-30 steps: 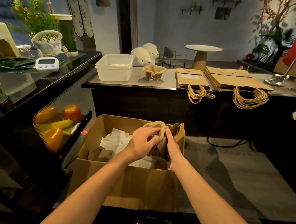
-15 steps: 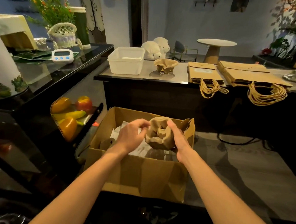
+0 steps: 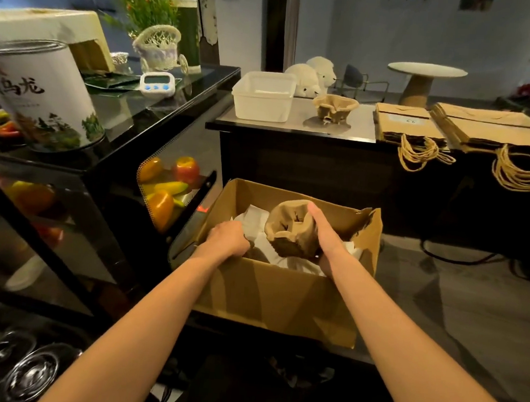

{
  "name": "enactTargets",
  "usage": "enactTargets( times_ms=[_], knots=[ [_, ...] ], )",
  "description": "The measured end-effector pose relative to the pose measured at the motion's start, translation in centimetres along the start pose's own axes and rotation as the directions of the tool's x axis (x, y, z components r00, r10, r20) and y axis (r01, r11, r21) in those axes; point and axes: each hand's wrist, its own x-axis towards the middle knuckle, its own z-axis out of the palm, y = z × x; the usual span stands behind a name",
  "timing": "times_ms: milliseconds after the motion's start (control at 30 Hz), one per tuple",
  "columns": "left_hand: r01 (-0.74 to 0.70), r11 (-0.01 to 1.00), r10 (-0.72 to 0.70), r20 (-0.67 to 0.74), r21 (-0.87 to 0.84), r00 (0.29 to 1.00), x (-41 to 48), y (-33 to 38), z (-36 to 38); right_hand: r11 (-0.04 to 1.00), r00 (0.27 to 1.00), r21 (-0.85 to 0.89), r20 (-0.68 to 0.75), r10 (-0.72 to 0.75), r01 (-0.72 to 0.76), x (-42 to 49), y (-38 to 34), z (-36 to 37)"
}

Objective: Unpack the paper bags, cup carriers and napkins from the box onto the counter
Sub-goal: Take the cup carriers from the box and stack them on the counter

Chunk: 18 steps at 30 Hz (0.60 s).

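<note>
An open cardboard box (image 3: 282, 296) stands on the floor in front of me. My right hand (image 3: 327, 236) grips a brown pulp cup carrier (image 3: 290, 231) just above the box's opening. White napkins (image 3: 253, 219) lie inside the box. My left hand (image 3: 226, 239) reaches down into the box's left side with its fingers bent out of sight. On the counter (image 3: 297, 126) behind sit another cup carrier (image 3: 335, 107) and two stacks of flat paper bags (image 3: 404, 122) (image 3: 488, 128), their rope handles hanging over the edge.
A white plastic tub (image 3: 263, 97) sits on the counter, left of the cup carrier. A black glass display case (image 3: 164, 193) with fake fruit stands close to the box's left. A tea tin (image 3: 42, 97) and timer (image 3: 157, 83) are on top.
My left hand let go of the cup carrier and dropped into the left side of the box. My right hand keeps the carrier, now turned with its cups showing.
</note>
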Motion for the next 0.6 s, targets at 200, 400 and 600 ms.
enactTargets(
  times_ms=[200, 400, 600],
  knots=[
    [-0.138, 0.964, 0.124, -0.073, -0.227, 0.990, 0.7, -0.3, 0.6, 0.999, 1.000, -0.050, -0.005, 0.002, -0.002, 0.2, 0.2, -0.1],
    [-0.046, 0.958, 0.047, -0.006, -0.283, 0.999, 1.0, -0.3, 1.0, 0.997, 0.999, -0.081, -0.039, -0.021, 0.018, 0.1, 0.2, 0.1],
    [-0.329, 0.851, 0.095, -0.497, -0.409, 0.862, -0.6, 1.0, 0.1, 0.990, 0.995, -0.138, -0.093, -0.026, 0.014, 0.2, 0.5, -0.3]
  ],
)
